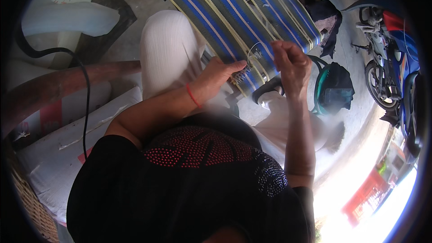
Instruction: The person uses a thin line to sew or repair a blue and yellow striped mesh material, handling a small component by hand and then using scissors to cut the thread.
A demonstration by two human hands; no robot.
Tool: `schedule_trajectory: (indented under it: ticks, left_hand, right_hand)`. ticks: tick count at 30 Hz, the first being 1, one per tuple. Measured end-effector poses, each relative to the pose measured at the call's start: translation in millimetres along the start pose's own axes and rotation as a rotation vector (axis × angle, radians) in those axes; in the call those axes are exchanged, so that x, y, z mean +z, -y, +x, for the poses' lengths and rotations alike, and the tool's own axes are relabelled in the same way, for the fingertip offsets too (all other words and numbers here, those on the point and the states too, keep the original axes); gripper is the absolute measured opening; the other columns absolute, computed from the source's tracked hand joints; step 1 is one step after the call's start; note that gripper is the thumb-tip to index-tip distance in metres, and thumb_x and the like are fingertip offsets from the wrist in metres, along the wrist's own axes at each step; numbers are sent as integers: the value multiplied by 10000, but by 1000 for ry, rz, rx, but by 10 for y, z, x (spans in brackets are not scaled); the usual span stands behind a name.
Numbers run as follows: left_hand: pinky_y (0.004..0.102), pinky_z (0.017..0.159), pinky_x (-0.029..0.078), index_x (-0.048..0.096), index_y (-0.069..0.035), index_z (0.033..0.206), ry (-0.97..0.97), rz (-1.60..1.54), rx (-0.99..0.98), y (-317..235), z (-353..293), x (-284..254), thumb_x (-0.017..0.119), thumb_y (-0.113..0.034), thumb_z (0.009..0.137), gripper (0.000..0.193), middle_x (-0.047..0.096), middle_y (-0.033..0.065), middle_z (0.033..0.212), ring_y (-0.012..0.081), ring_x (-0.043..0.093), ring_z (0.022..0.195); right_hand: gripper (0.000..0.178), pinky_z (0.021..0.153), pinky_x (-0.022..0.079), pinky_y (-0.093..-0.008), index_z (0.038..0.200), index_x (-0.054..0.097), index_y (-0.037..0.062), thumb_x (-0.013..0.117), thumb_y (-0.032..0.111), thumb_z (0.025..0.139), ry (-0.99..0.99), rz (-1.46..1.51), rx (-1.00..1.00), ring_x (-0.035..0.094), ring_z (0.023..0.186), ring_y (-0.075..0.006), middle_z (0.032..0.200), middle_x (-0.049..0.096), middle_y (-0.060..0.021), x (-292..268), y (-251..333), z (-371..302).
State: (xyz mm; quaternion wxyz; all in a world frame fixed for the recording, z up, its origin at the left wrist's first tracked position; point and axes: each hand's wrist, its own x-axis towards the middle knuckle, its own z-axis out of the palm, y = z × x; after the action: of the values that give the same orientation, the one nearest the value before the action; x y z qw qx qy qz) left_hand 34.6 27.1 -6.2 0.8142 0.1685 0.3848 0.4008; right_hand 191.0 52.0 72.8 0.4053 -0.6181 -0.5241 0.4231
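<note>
My left hand (215, 77), with a red string round its wrist, is closed with the thumb stretched along a small, wiry, springy-looking piece (241, 74). Its exact kind is too small to make out. A thin pale strand (254, 45) arcs up from beside that thumb toward my right hand (293, 65). Raised to the right, that hand has its fingers pinched together; what lies in them is hidden. Beneath both hands is striped fabric (229, 6) in blue, olive and cream, stretched over a frame like a folding seat or cot.
Motorcycles (382, 58) stand on the right. A dark bag (339, 81) and a dark cloth (321, 13) lie beyond the fabric. To my left are a curved wooden rail (85, 78), white sacks (49, 146) and a black cable (84, 94).
</note>
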Motion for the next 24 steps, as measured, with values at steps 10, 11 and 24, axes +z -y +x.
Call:
schedule_trajectory:
  ticks: [10, 11, 24]
  left_hand:
    - [259, 738, 438, 550, 2, 1006, -46, 22, 6, -32, -13, 79, 601, -48, 764, 252, 591, 53, 909, 133, 554, 815]
    - [259, 738, 438, 550, 2, 1006, -45, 25, 8, -29, -13, 78, 601, -48, 764, 252, 591, 53, 909, 133, 554, 815]
    - [257, 738, 450, 549, 10, 1015, -32, 1, -23, -37, -18, 61, 594, -48, 768, 257, 594, 71, 936, 138, 560, 838]
  right_hand:
    - [94, 494, 422, -246, 861, 603, 61, 576, 71, 772, -61, -403, 40, 555, 500, -132, 602, 583, -107, 2, -256, -684]
    - [94, 494, 422, -246, 861, 603, 61, 576, 71, 772, -63, -401, 38, 555, 500, -132, 602, 583, -107, -1, -245, -681]
    - [111, 560, 473, -313, 862, 620, 43, 577, 72, 764, -10, -495, -36, 608, 628, -281, 717, 609, -153, -17, -180, -691]
